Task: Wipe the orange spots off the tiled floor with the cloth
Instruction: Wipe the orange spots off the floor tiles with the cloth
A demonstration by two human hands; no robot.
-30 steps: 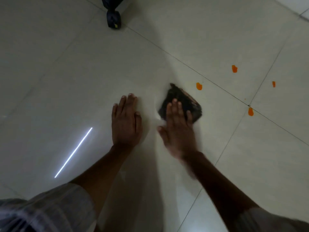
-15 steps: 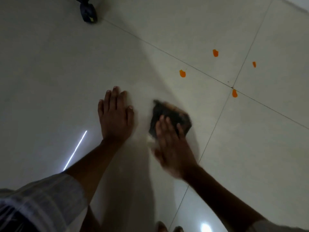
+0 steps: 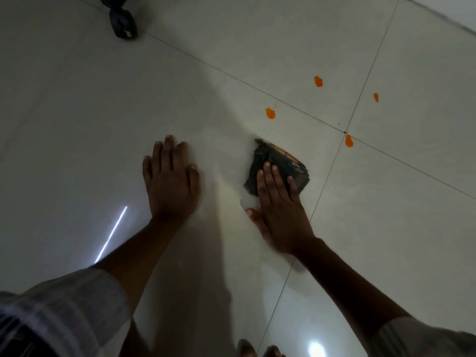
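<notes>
Right hand (image 3: 279,204) flat on dark cloth (image 3: 280,163), fingers straight, pressing not grasping, left hand (image 3: 171,181) flat on tiled floor (image 3: 77,112), holding nothing, four orange spots (image 3: 270,113) beyond cloth, untouched

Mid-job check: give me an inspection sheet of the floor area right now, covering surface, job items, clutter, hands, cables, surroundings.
Surface: pale glossy tiled floor with thin grout lines; bright light reflections on it.
Job's things: dark bunched cloth flat on the floor; four orange spots unwiped beyond it: nearest spot, spot by the grout crossing, far spot, small spot.
Clutter: dark object at the top edge, kind unclear.
Hands: right hand presses the cloth with straight fingers; left hand rests flat on bare tile.
Cables: nothing seen.
Surroundings: lighter strip at the top right corner.
</notes>
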